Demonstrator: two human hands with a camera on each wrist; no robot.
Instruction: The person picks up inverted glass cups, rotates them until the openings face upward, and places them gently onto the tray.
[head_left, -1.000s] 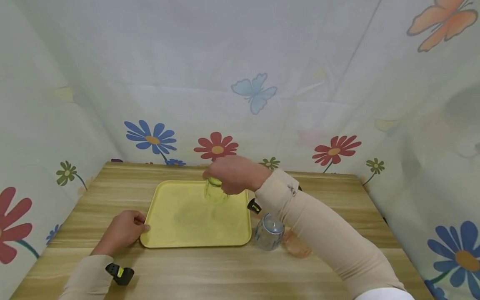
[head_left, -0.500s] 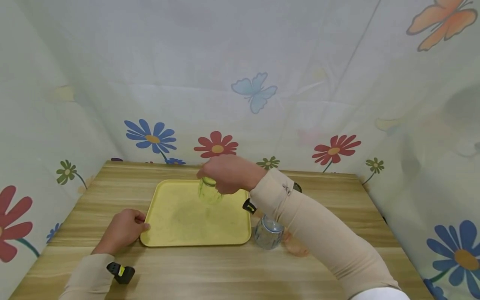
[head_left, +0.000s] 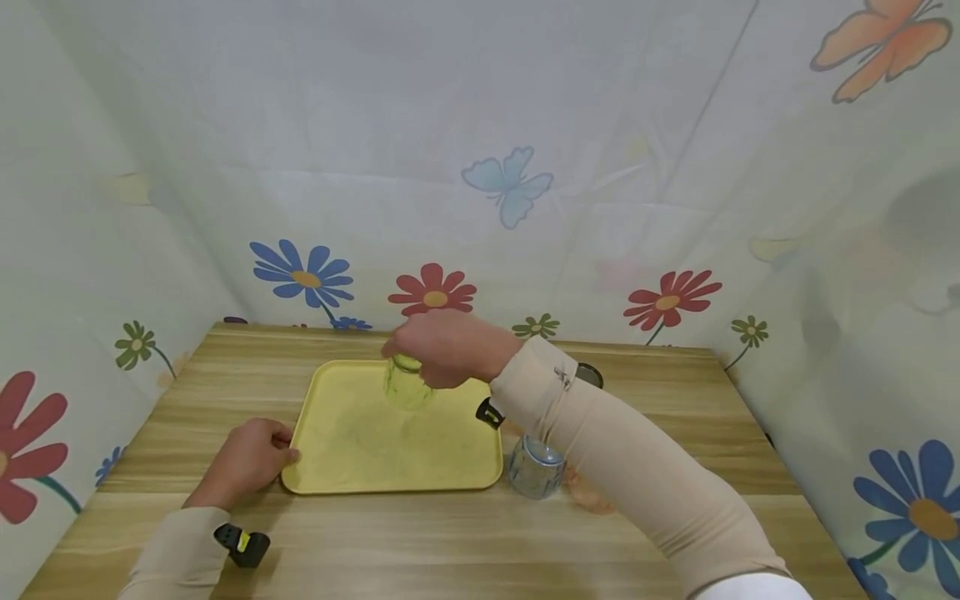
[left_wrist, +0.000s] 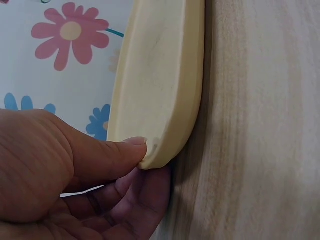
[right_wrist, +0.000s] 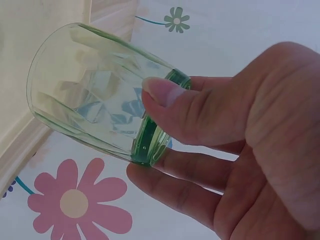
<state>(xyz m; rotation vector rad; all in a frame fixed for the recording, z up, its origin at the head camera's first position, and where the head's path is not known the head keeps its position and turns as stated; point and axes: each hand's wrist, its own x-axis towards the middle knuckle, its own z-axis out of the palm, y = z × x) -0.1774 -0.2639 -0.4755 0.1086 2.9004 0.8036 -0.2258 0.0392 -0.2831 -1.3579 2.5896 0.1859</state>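
Note:
My right hand (head_left: 453, 346) grips a clear green glass (head_left: 405, 387) by its thick base, mouth downward, over the far part of a yellow tray (head_left: 360, 458). In the right wrist view the thumb and fingers (right_wrist: 185, 107) sit around the base of the green glass (right_wrist: 95, 95). Whether its rim touches the tray I cannot tell. At the tray's left edge, my left hand (head_left: 247, 458) pinches the rim. The left wrist view has the thumb on top of the tray (left_wrist: 155, 75) and curled fingers (left_wrist: 135, 210) below.
Right of the tray, a bluish glass (head_left: 537, 471) stands upside down. Beside it an orange-pink glass (head_left: 588, 492) is partly hidden by the right sleeve (head_left: 622, 458). A dark round-topped object (head_left: 590, 375) shows behind that sleeve. Flowered cloth (head_left: 360, 208) surrounds the wooden table (head_left: 375, 550).
My right hand has shifted left over the tray with the green glass. More of the dark round object has come into view behind the sleeve. The left hand and tray stay put.

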